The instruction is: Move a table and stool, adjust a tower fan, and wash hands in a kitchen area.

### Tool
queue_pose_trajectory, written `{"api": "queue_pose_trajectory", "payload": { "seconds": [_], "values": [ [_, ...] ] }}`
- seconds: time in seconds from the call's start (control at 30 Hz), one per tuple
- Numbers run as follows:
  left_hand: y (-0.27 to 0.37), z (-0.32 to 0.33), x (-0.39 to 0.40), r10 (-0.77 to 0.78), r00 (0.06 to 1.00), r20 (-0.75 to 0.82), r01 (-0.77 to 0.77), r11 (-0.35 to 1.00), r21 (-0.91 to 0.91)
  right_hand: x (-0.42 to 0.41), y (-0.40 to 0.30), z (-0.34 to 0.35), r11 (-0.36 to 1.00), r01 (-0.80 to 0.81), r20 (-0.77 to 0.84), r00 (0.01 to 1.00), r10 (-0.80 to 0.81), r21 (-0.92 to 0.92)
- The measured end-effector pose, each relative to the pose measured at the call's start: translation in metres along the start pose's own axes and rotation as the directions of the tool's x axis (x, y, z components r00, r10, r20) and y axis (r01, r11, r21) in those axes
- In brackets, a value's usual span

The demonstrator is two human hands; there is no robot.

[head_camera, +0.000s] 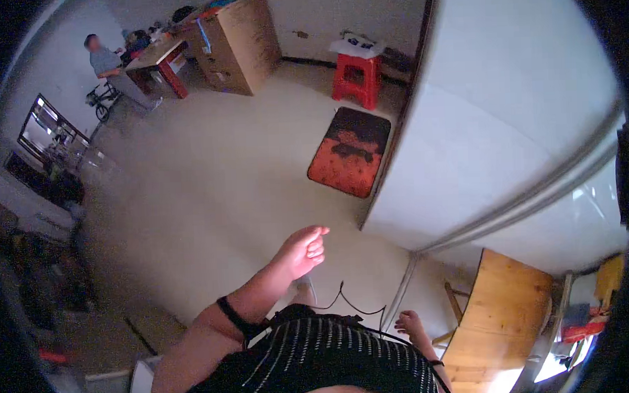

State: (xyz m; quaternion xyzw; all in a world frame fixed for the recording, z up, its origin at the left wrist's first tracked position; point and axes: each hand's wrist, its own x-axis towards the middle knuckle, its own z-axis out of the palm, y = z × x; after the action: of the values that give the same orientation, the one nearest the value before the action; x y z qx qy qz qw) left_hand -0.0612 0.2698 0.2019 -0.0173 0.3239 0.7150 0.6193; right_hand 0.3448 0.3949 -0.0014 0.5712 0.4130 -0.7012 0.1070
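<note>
My left hand (303,251) is raised in front of my body, its fingers curled into a loose fist with nothing seen in it. Below and to the right, my right hand (410,324) hangs at my side with fingers loosely bent and slightly apart, holding nothing visible. It is near a wooden tabletop (506,319). A thin black cable (344,294) loops in front of my dark striped top (325,347). Dark bands circle both arms.
A red and black mat (350,152) lies on the floor beside a white partition (478,118). Beyond it is a red plastic stool (357,79). A large cardboard box (241,43), a table (156,54) and another person (104,61) are at the far left, above a mirror (47,125).
</note>
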Motion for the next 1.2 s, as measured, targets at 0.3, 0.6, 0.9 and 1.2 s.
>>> {"api": "queue_pose_trajectory", "payload": {
  "seconds": [0.3,0.6,0.9,1.2],
  "values": [
    [0.156,-0.062,-0.116,0.276,0.887,-0.371,-0.336,0.935,-0.109,0.065,-0.203,0.167,0.912,0.284,0.214,0.95,-0.227,-0.297],
    [0.183,-0.022,-0.046,0.4,0.861,-0.316,-0.493,0.809,-0.321,0.15,-0.337,0.134,0.939,0.056,0.317,0.947,0.057,-0.339],
    [0.327,-0.025,0.008,0.573,0.676,-0.462,-0.703,0.689,-0.174,0.232,-0.557,0.235,0.763,0.261,0.358,0.933,-0.042,-0.591],
    [0.371,-0.086,0.027,0.525,0.708,-0.473,-0.677,0.696,-0.241,0.273,-0.63,0.33,0.678,0.354,0.421,0.904,-0.072,-0.644]
  ]
}}
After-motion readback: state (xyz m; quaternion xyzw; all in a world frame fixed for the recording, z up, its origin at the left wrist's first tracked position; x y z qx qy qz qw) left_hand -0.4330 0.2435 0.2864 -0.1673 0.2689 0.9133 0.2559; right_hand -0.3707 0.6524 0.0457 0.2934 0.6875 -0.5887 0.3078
